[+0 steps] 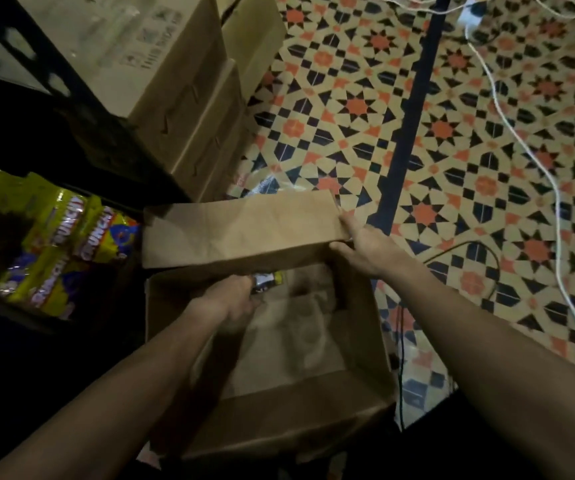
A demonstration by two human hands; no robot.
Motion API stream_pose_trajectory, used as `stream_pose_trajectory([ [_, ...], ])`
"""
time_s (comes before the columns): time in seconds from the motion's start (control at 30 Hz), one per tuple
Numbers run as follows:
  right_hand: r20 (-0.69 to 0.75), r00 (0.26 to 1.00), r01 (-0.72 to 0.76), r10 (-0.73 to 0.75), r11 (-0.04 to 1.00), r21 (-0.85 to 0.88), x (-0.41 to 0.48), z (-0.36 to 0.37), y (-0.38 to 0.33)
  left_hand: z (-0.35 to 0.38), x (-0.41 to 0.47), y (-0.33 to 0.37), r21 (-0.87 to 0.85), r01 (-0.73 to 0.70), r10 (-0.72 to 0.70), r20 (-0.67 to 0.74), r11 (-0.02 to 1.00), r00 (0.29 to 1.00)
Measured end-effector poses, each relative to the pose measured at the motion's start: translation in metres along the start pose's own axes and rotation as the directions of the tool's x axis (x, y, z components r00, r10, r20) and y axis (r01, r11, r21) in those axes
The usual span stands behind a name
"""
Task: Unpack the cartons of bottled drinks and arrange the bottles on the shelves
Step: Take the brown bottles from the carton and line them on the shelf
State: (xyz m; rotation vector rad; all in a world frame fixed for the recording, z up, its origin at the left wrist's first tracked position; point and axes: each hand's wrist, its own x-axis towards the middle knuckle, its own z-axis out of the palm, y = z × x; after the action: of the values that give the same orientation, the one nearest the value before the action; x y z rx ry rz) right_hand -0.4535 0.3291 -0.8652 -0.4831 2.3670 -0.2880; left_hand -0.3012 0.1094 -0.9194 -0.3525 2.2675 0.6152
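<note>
You are leaning over an open carton (pixel 362 341) that is standing on the patterned tile floor (pixel 348 98). Your right hand (pixel 365 247) is pinching the right end of the far flap (pixel 241 226), with a finger lying along its edge and the thumb tucked beneath, and is holding it folded back. Your left hand (pixel 234 299) is reaching down inside the carton. Its fingers are right at a dark bottle (pixel 268 281) with a yellow band, which is standing against the far wall under the flap. The blur is hiding whether those fingers are closing on the bottle, so I cannot tell that grip.

Yellow snack packets (pixel 61 244) are lying on the dark shelf (pixel 113 143) just to the left. A stack of closed cartons (pixel 182 98) is standing beyond them. A white cable (pixel 521 133) is trailing across the floor on the right.
</note>
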Motion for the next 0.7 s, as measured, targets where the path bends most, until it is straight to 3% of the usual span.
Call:
stream_pose_trajectory([
  [0.17,-0.108,0.994,-0.02,0.03,0.996,0.091,0.013,0.035,0.009,0.019,0.037,0.008,0.231,0.01,0.011,-0.088,0.973,0.996],
  [0.3,-0.166,0.986,-0.005,0.022,0.995,0.103,0.017,0.038,0.012,0.042,0.043,0.012,0.524,0.058,0.081,-0.239,0.85,0.967],
  [0.53,-0.156,0.987,-0.017,0.033,0.994,0.104,0.025,0.035,0.015,0.065,0.055,0.015,0.531,0.099,0.074,-0.295,0.842,0.952],
  [0.7,-0.159,0.987,-0.004,0.022,0.993,0.115,0.024,0.037,0.016,0.074,0.059,0.016,0.528,0.058,0.049,-0.187,0.847,0.981],
])
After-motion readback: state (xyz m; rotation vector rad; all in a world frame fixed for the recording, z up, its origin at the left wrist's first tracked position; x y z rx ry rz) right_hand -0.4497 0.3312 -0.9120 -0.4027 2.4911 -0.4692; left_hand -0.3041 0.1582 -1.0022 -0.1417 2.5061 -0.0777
